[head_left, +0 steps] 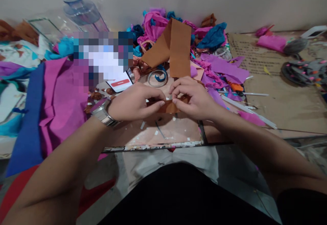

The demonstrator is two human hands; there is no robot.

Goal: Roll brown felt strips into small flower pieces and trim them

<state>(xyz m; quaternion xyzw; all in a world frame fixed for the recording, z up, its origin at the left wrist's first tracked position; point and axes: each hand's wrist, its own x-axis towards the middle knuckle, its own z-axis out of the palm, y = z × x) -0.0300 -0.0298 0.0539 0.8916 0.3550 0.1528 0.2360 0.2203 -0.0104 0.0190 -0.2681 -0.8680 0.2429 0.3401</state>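
Near the table's front edge, both hands pinch one long brown strip [180, 53] that looks like crepe paper or thin cloth. My left hand [140, 100], with a metal watch at the wrist, grips the strip's gathered lower part between thumb and fingers. Close beside it, my right hand [192, 97] pinches the same part, thumb and fingertips pressed together. Beyond the right hand the strip runs back across the table and folds over at the top of the pile. A roll of clear tape [150, 79] lies just behind the hands, with a blue scrap in its ring.
At the back left stands a clear bottle [84, 12] with a white cap. Pink sheets [61, 95] and a blue sheet [28, 116] hang over the left edge. Crumpled scraps [155, 27] are heaped behind. White sticks [249, 110] and cardboard [286, 105] lie to the right.
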